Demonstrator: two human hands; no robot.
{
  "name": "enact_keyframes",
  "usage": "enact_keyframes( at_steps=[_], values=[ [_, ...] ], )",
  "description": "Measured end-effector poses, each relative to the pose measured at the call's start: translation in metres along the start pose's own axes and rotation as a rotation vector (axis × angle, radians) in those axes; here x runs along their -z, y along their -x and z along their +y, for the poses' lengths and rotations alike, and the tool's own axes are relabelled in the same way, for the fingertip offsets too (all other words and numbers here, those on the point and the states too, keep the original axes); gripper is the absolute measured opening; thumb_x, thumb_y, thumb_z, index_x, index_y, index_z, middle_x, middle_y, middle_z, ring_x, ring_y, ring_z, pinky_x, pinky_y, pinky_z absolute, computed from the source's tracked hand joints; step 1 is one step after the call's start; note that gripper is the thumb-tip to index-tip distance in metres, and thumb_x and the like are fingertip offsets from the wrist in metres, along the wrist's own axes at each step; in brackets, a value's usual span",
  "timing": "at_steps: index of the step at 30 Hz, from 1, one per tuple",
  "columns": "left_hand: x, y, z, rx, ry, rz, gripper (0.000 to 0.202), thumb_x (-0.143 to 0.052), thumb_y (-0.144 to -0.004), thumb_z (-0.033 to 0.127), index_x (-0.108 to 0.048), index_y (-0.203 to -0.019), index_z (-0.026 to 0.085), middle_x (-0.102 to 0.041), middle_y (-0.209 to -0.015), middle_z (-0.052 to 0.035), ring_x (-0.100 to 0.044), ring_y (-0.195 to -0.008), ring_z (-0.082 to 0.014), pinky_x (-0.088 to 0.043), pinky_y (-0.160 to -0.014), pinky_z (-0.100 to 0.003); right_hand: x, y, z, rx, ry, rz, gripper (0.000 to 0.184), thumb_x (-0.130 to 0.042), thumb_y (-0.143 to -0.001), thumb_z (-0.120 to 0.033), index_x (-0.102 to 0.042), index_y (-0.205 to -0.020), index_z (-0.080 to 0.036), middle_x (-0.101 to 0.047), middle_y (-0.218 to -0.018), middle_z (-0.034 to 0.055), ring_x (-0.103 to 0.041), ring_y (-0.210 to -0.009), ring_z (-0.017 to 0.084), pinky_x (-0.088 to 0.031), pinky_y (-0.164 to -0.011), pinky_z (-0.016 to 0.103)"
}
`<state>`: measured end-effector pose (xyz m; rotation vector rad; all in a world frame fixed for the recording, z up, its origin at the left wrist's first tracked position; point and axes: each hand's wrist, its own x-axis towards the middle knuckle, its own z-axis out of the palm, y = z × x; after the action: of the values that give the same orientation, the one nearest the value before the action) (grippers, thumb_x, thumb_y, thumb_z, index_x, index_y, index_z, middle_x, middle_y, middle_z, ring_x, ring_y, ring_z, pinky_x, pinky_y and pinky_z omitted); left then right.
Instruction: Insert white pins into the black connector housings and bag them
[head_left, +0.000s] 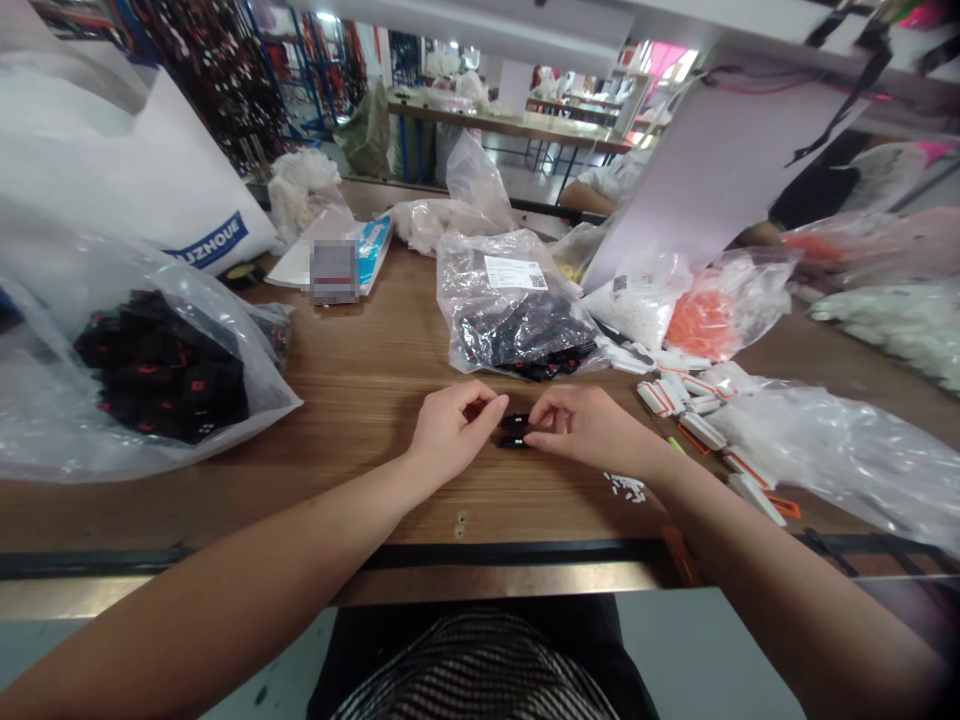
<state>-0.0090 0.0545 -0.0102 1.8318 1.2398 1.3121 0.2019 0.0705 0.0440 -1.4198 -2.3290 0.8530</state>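
Both my hands meet over the middle of the wooden table [360,400]. My left hand [450,430] is curled, thumb and fingers pinched on a small dark part I can barely see. My right hand [592,425] pinches small black plastic parts [515,430] that lie between the two hands, just above the tabletop. Right behind the hands lies a clear bag of black parts [517,320] with a white label.
A big clear bag of black and red parts [157,365] fills the left. White and orange pieces [690,400] and more plastic bags [840,450] lie at the right. A white bag [135,170] and a booklet [337,255] sit behind. Tiny white bits [626,487] lie near my right wrist.
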Motion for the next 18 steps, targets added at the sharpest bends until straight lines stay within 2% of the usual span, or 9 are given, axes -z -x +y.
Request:
enact_keyframes(
  at_steps=[3, 7, 12, 16, 18],
  values=[
    [0.000, 0.000, 0.000, 0.008, -0.003, -0.007, 0.024, -0.061, -0.093, 0.032, -0.065, -0.073, 0.019, -0.065, -0.068, 0.0017, -0.057, -0.062, -0.0130, -0.043, -0.061, -0.026, -0.006, 0.007, -0.002, -0.018, 0.048, -0.047, 0.014, -0.072, -0.077, -0.028, -0.069, -0.089, -0.021, -0.071, -0.076, 0.0000, -0.062, -0.064, 0.013, -0.046, -0.061, 0.027],
    [0.000, 0.000, 0.000, 0.005, -0.008, -0.011, 0.025, -0.061, -0.093, 0.034, -0.065, -0.074, 0.019, -0.065, -0.069, 0.0014, -0.057, -0.062, -0.0131, -0.042, -0.061, -0.026, -0.016, 0.006, -0.002, 0.015, 0.095, -0.012, 0.010, -0.068, -0.080, -0.024, -0.070, -0.089, -0.021, -0.073, -0.080, 0.0006, -0.064, -0.068, 0.014, -0.047, -0.065, 0.029],
    [0.001, 0.000, -0.001, 0.007, -0.006, -0.018, 0.024, -0.062, -0.093, 0.033, -0.065, -0.073, 0.019, -0.065, -0.067, 0.0022, -0.056, -0.061, -0.0124, -0.042, -0.060, -0.025, -0.024, 0.001, -0.004, 0.037, 0.084, 0.016, 0.007, -0.065, -0.081, -0.020, -0.068, -0.087, -0.020, -0.072, -0.076, 0.0002, -0.064, -0.066, 0.013, -0.047, -0.065, 0.029],
    [0.001, 0.000, -0.001, 0.000, 0.002, -0.012, 0.025, -0.062, -0.093, 0.033, -0.064, -0.073, 0.019, -0.063, -0.066, 0.0022, -0.055, -0.059, -0.0123, -0.041, -0.059, -0.025, -0.018, -0.001, -0.002, 0.032, 0.031, 0.032, 0.010, -0.065, -0.082, -0.025, -0.070, -0.089, -0.020, -0.071, -0.074, 0.0005, -0.063, -0.065, 0.013, -0.047, -0.064, 0.028],
    [0.001, 0.000, 0.000, 0.001, 0.009, -0.011, 0.026, -0.062, -0.093, 0.034, -0.065, -0.072, 0.019, -0.064, -0.066, 0.0019, -0.055, -0.059, -0.0124, -0.042, -0.059, -0.025, -0.007, -0.006, 0.004, 0.025, 0.056, 0.110, 0.013, -0.063, -0.084, -0.029, -0.071, -0.088, -0.020, -0.071, -0.076, 0.0016, -0.062, -0.065, 0.013, -0.047, -0.064, 0.029]
  ],
)
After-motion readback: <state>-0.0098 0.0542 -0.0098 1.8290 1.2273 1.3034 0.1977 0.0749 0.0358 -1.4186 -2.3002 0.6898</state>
